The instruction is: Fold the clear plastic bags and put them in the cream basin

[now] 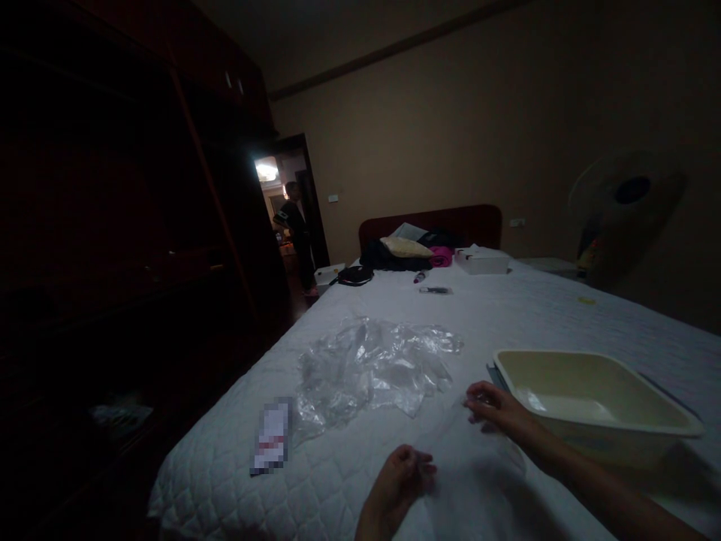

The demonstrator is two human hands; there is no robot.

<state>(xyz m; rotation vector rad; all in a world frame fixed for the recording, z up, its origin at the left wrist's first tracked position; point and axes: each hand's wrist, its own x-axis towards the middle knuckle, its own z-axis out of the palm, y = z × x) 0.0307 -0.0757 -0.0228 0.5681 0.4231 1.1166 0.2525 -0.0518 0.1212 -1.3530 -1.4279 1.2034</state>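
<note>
My left hand [401, 481] is low in the middle of the view, over the white quilted bed, with thumb and fingers pinched together. Further right, my right hand [491, 409] is also closed, close to the left end of a cream plastic basin [597, 432]. Thin see-through plastic, seemingly a clear plastic bag [478, 451], stretches faintly between both hands; its outline is hard to make out in the dim light. Crumpled clear plastic bags [372, 368] lie spread beyond my hands. A white packet with a red band [272, 436], blurred out, rests to their left.
The bed [529, 308] fills the middle. Near its headboard [473, 218] are a cushion [405, 248], dark and pink cloth, a white box [481, 261] and a black pouch [356, 276]. A fan [631, 188] stands right. A person [298, 233] stands at the doorway.
</note>
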